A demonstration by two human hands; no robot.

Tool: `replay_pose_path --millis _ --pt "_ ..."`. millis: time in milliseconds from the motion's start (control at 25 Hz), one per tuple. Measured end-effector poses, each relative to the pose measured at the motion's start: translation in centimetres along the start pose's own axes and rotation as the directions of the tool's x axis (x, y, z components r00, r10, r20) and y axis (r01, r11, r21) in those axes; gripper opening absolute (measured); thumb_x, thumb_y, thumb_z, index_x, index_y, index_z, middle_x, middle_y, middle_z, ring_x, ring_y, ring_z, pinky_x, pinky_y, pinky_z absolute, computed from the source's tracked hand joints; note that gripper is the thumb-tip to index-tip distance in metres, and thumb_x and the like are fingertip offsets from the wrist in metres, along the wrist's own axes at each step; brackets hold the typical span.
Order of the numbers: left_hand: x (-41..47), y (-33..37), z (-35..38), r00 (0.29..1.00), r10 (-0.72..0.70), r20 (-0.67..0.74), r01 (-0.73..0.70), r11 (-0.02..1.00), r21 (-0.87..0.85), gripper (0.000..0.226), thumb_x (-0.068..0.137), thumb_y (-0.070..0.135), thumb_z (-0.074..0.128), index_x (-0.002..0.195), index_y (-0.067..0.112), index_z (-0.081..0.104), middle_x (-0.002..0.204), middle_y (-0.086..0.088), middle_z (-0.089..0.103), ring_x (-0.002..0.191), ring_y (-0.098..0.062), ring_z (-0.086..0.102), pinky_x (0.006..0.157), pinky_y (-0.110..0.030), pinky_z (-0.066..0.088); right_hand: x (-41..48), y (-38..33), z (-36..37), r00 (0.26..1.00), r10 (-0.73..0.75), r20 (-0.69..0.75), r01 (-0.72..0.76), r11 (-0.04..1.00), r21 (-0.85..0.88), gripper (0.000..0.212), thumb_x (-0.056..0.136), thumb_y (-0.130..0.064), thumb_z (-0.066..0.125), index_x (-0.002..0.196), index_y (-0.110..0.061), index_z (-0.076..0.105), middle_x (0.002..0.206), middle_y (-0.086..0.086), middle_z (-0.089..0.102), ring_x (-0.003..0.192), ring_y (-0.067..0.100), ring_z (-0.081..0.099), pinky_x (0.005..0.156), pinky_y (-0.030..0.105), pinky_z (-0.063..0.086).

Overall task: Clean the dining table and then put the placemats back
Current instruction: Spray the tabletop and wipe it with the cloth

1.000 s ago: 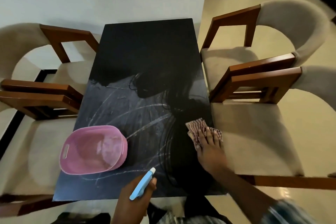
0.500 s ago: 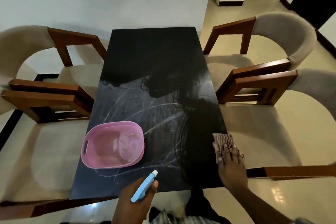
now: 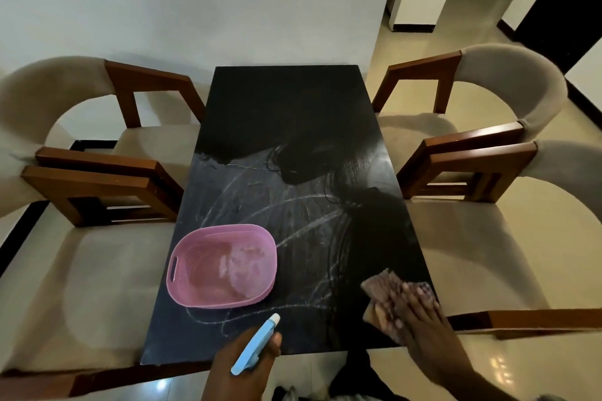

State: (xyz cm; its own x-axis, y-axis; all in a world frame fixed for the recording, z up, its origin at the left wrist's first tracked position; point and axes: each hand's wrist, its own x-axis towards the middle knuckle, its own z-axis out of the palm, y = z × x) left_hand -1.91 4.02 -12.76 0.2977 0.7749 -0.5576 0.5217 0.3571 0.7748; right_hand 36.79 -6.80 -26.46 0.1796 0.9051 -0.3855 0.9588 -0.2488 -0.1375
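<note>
The black dining table runs away from me, its near half streaked with pale wet wipe marks. My right hand presses flat on a red-and-white checked cloth at the table's near right corner; the hand is blurred. My left hand hovers at the near edge, closed around a light blue spray bottle whose white nozzle points toward the table. No placemats are in view.
A pink plastic basket sits on the near left part of the table. Two beige padded chairs with wooden arms stand on the left, two more chairs on the right. A white wall is behind; a doorway lies far right.
My right hand slid the cloth from mid-right of the table toward the near right corner, then slightly left. The view tilted up. The left hand kept holding the bottle.
</note>
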Motion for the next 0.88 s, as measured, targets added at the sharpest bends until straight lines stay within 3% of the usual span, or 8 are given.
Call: replay_pose_path --millis 80,160,320,520,600,680,800,880 --pt "0.0 0.0 0.2 0.999 0.026 -0.037 -0.028 0.997 -0.070 0.038 0.081 0.043 0.080 0.104 0.013 0.079 0.112 -0.024 0.072 0.107 -0.032 0.070 0.099 -0.027 0.053 4.6 -1.9 -1.3 0.944 0.326 -0.052 -0.312 0.933 0.180 0.071 0.098 -0.070 0.005 0.163 -0.043 -0.006 0.175 0.000 -0.004 0.160 0.028 -0.012 0.129 0.051 0.001" --pt "0.3 1.5 1.4 0.996 0.005 -0.087 -0.008 1.000 -0.029 0.021 0.085 0.047 0.080 0.084 0.028 0.071 0.081 -0.010 0.074 0.071 -0.024 0.069 0.065 -0.017 0.054 9.2 -5.4 -2.5 0.909 0.416 -0.034 -0.402 0.893 0.204 0.072 0.102 -0.063 0.024 0.165 -0.037 0.004 0.175 0.007 0.001 0.160 0.035 -0.002 0.127 0.058 0.000" --pt "1.6 2.7 2.4 0.988 0.083 -0.128 -0.089 0.995 -0.036 0.013 0.091 0.035 0.075 0.078 0.037 0.072 0.073 0.003 0.074 0.054 -0.014 0.065 0.060 -0.035 0.056 10.6 -13.1 -1.4 0.999 -0.020 0.043 0.018 0.999 0.035 0.073 0.100 -0.056 0.034 0.165 -0.038 0.005 0.175 0.004 -0.001 0.160 0.033 -0.008 0.126 0.060 -0.004" --pt "5.1 5.5 3.4 0.976 0.094 -0.196 -0.119 0.985 -0.122 0.011 0.093 0.027 0.076 0.083 0.031 0.077 0.071 -0.004 0.072 0.051 -0.011 0.060 0.052 -0.032 0.053 6.4 -7.8 -1.5 0.807 -0.562 0.181 0.586 0.798 -0.140 0.057 0.106 -0.053 0.038 0.161 -0.042 0.027 0.171 -0.005 0.026 0.157 0.025 0.021 0.121 0.050 0.014" --pt "6.4 6.5 3.7 0.979 0.104 -0.177 -0.130 0.982 -0.139 0.012 0.095 0.031 0.072 0.084 0.030 0.075 0.074 -0.009 0.072 0.052 -0.013 0.058 0.051 -0.033 0.050 10.3 -3.4 -4.3 0.857 -0.507 0.092 0.516 0.842 -0.161 0.059 0.109 -0.051 0.030 0.164 -0.041 0.014 0.174 -0.004 0.011 0.160 0.025 0.008 0.128 0.047 0.007" --pt "7.6 7.8 4.1 0.979 0.087 -0.187 -0.118 0.980 -0.162 0.015 0.096 0.029 0.071 0.081 0.030 0.074 0.075 -0.012 0.071 0.051 -0.013 0.056 0.049 -0.032 0.050 15.8 -1.2 -7.7 0.982 -0.181 0.057 0.183 0.983 -0.032 0.061 0.108 -0.052 0.025 0.164 -0.039 0.005 0.175 -0.002 0.000 0.161 0.026 -0.004 0.130 0.049 0.003" --pt "9.2 9.7 4.7 0.971 0.099 -0.219 -0.135 0.979 -0.156 0.017 0.096 0.030 0.071 0.079 0.027 0.073 0.067 -0.012 0.066 0.048 -0.013 0.055 0.048 -0.031 0.050 23.5 -2.8 -9.9 0.980 0.200 0.001 -0.198 0.970 0.141 0.066 0.106 -0.054 0.028 0.165 -0.036 0.007 0.175 0.004 -0.001 0.160 0.035 -0.002 0.128 0.059 0.003" --pt "10.3 10.6 5.0 0.962 0.103 -0.254 -0.142 0.980 -0.139 0.019 0.096 0.029 0.070 0.079 0.022 0.072 0.062 -0.015 0.061 0.046 -0.015 0.052 0.046 -0.034 0.048 25.0 -6.4 -9.1 0.993 0.113 0.031 -0.116 0.983 0.139 0.068 0.104 -0.050 0.034 0.165 -0.037 0.005 0.175 0.005 -0.004 0.160 0.037 -0.005 0.126 0.060 -0.002"
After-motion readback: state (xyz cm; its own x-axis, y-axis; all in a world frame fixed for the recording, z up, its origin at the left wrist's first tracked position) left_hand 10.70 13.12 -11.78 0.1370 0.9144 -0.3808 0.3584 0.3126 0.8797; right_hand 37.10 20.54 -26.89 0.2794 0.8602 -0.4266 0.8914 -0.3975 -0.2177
